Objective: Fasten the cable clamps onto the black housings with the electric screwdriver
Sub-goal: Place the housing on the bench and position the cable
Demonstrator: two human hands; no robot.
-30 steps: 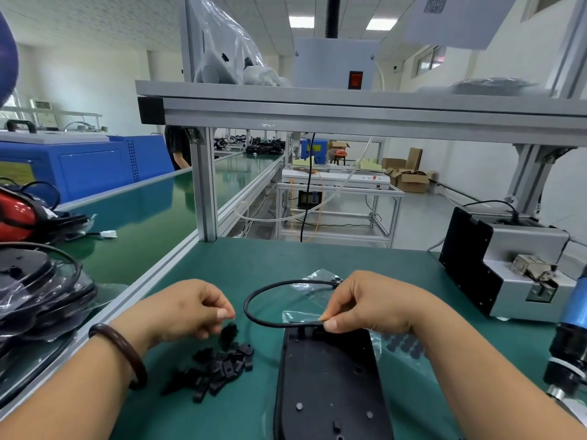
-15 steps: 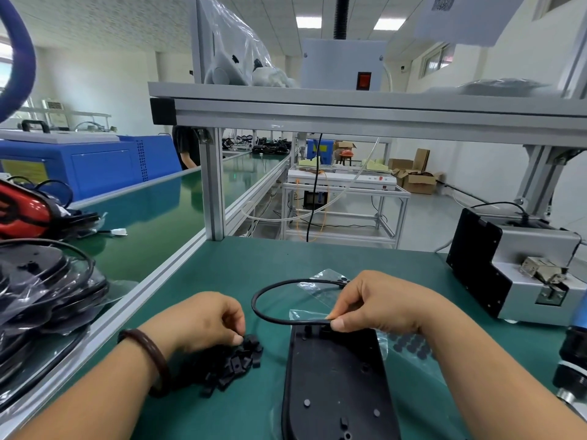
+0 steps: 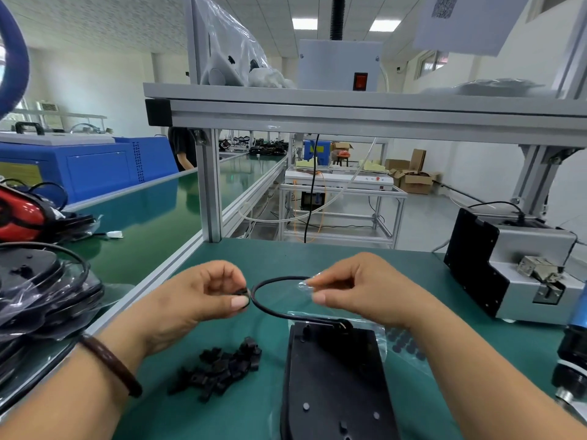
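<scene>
Green bench mat (image 3: 286, 258) runs under both your hands, w/ an alu frame shelf (image 3: 349, 112) beyond them. Your L hand (image 3: 203, 300) is raised off the mat, fingers curled. Its thumb and index pinch one small black cable clamp (image 3: 243, 293) right against the left side of the cable (image 3: 270, 282) loop. Your R hand (image 3: 359, 293) floats level w/ it, fingers curled too, index and thumb tips pinching the loop's upper end. Clear bag (image 3: 303, 285) film sits over that spot, so exact contact is hard to read. Black housing (image 3: 333, 376) lies flat just below and btwn your hands, w/ the cable's other end meeting its far edge; its near end is cut off by the frame. Pile of spare clamps (image 3: 222, 366) sits on the mat below your L hand, apart from it. Electric screwdriver (image 3: 571, 354) stands past your R forearm at the frame edge, only partly in view, untouched. Grey-and-black box (image 3: 508, 268) sits beyond your R hand. Bagged housings (image 3: 41, 290) stack up outside your L forearm, details lost in the wrap. Vs 0.5 s ago: L hand was down on the pile and now it's up w/ a clamp. R hand has lifted off the housing's far edge, and the loop stands higher.
</scene>
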